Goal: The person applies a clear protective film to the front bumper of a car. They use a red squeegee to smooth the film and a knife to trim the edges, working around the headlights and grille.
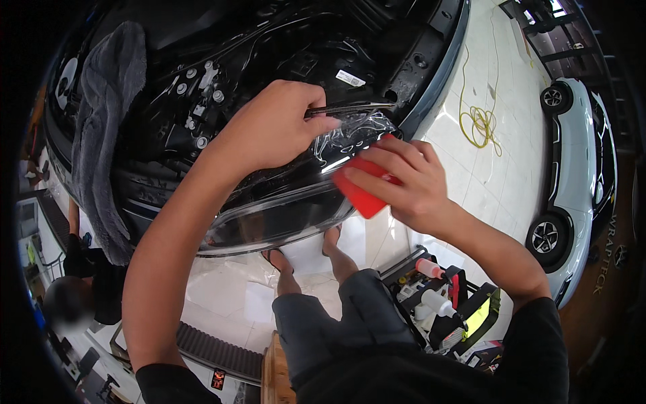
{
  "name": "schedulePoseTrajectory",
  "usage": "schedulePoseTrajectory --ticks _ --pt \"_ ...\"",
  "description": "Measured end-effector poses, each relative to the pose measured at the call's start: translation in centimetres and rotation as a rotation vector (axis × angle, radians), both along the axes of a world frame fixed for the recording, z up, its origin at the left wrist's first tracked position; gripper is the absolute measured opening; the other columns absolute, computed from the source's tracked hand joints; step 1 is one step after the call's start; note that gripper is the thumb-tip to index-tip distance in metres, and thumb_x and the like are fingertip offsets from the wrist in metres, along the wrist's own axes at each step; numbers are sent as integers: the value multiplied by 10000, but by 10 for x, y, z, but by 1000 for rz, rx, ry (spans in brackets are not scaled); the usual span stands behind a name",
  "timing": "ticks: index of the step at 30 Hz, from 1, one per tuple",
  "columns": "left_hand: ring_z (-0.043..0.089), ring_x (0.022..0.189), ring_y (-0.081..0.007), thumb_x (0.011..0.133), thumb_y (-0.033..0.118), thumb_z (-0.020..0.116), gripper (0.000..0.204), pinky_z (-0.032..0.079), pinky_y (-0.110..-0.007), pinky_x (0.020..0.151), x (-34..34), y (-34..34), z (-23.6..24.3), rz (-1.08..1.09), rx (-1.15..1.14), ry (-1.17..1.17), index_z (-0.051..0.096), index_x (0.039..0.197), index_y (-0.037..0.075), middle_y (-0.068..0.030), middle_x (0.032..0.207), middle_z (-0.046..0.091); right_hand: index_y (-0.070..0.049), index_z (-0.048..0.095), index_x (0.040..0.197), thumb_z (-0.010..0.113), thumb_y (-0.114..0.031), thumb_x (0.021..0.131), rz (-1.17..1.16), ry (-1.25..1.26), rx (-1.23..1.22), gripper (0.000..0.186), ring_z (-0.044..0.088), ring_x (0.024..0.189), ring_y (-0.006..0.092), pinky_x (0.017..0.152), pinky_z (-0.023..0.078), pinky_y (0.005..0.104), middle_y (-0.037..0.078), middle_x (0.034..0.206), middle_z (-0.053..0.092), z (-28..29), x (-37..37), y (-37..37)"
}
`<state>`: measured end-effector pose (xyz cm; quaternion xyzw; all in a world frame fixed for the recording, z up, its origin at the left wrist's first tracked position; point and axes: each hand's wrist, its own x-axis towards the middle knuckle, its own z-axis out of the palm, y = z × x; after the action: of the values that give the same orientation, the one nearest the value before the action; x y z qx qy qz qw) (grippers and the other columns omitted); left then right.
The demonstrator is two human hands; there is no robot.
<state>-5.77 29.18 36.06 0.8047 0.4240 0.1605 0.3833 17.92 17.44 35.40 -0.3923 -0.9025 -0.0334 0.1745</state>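
Observation:
My left hand (pixel 286 121) is closed in a pinch at the edge of a crumpled clear film (pixel 367 128) on the front corner of a dark car. A slim dark strip or tool (pixel 353 108) runs out from its fingers; I cannot tell which it is. The fingers of my right hand (pixel 410 185) wrap a red squeegee card (pixel 363 202), held close to the film over the headlight. Below both hands lies the clear headlight cover (pixel 269 225). The fingers hide part of the film.
A grey towel (pixel 108 128) drapes over the car's left side. At my lower right stands an open tool box (pixel 420 306) with spray bottles. A yellow hose (pixel 481 124) coils on the floor near a white car (pixel 575 182). Another person (pixel 101 289) crouches at the left.

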Motion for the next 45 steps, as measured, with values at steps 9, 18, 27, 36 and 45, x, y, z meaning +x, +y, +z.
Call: schedulePoseTrajectory --ticks 9,18,27,36,45 --pt "584 665 -317 906 217 760 301 479 -394 657 -4 1 -6 -24 71 -9 647 878 -60 -218 768 634 -219 721 1245 784 -32 576 -43 35 20 697 615 1159 262 843 439 374 32 1249 663 7 -20 -3" --pt "605 672 -348 913 243 757 317 490 -403 668 0 0 1 20 24 22 656 881 -56 -215 762 649 -221 702 1254 772 -44 612 -91 15 5 670 602 1166 255 854 438 389 32 1239 650 -9 -50 8" --pt "628 687 -299 917 295 757 354 489 -395 659 0 -2 5 24 -9 63 665 880 -46 -198 769 655 -243 734 1218 718 -8 666 -172 29 -5 600 605 1177 263 862 438 385 27 1236 663 -4 -3 -24" --pt "553 660 -209 946 294 736 336 467 -349 658 -2 -1 5 50 -39 2 669 892 -31 -143 749 639 -223 705 1253 738 -16 644 -184 76 35 644 599 1175 256 889 440 403 35 1257 643 -9 -23 10" --pt "465 693 -81 1006 267 663 298 392 -286 651 -81 -66 25 694 183 -325 641 905 -12 10 744 569 -200 712 1242 715 -79 655 -164 42 10 600 578 1190 278 896 437 422 48 1270 629 -13 -22 -22"
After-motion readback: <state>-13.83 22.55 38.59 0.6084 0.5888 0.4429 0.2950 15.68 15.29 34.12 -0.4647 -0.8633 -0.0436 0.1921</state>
